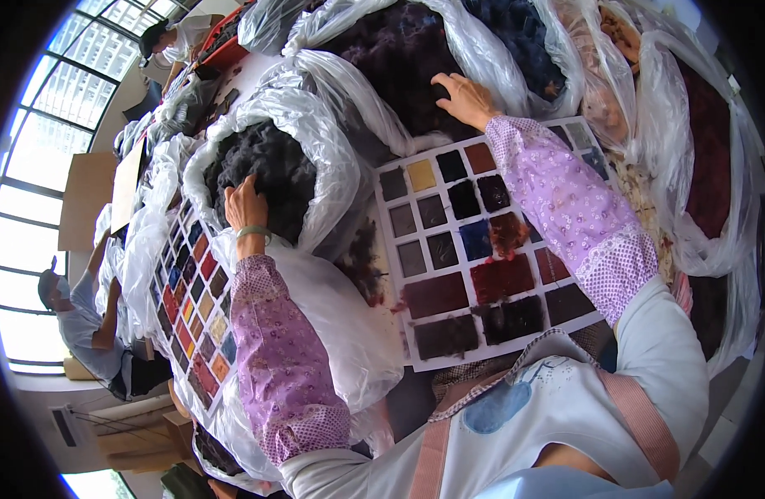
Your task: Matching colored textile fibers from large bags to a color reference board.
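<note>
My left hand (246, 208), with a band at the wrist, is in the mouth of a plastic bag of dark grey loose fibre (270, 170). Its fingers curl closed against the fluff, and their tips are partly hidden. Over a larger bag of very dark purplish fibre (391, 54), my right hand (467, 100) is open, fingers bent and apart, with nothing visible in it. Below my right forearm lies a white board of fibre colour swatches (426, 255), in black, grey, red, blue and yellow squares. A reddish-brown tuft (508, 235) sits loose on it.
A second swatch board (201, 303) leans left of my left sleeve. More open bags hold blue fibre (520, 41) and dark red fibre (707, 154). Loose dark fluff (362, 266) lies between bag and board. Two other people (91, 320) work at the left.
</note>
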A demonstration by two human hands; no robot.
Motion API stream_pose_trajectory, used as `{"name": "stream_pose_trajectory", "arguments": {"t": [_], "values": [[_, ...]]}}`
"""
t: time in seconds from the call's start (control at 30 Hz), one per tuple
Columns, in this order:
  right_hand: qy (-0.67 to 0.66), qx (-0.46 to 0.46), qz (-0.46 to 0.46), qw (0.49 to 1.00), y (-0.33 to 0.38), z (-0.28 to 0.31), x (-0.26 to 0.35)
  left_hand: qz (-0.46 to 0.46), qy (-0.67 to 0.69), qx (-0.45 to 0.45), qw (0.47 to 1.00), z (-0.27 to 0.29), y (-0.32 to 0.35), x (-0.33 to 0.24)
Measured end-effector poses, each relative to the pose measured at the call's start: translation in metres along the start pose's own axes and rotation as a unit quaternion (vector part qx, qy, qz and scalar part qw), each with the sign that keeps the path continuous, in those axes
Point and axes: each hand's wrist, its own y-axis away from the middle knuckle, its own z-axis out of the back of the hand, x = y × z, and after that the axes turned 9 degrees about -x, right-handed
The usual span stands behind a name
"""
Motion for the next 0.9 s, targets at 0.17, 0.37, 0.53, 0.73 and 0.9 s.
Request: {"name": "stream_pose_trajectory", "arguments": {"t": [0.17, 0.37, 0.53, 0.73, 0.9], "values": [[0.030, 0.070, 0.038, 0.996, -0.013, 0.019, -0.014, -0.060, 0.070, -0.112, 0.989, 0.019, -0.007, 0.018], [0.106, -0.050, 0.166, 0.979, -0.008, 0.054, -0.036, 0.140, 0.186, -0.154, 0.960, 0.068, -0.015, 0.023], [-0.038, -0.095, 0.219, 0.970, 0.051, 0.077, 0.027, 0.148, 0.379, 0.092, 0.909, 0.114, 0.023, -0.080], [-0.067, -0.036, 0.387, 0.919, 0.129, 0.054, 0.078, -0.068, 0.342, 0.212, 0.913, 0.042, 0.071, -0.144], [-0.044, -0.005, 0.394, 0.918, 0.138, 0.042, 0.083, -0.056, 0.347, 0.174, 0.920, -0.019, 0.078, -0.153]]}}
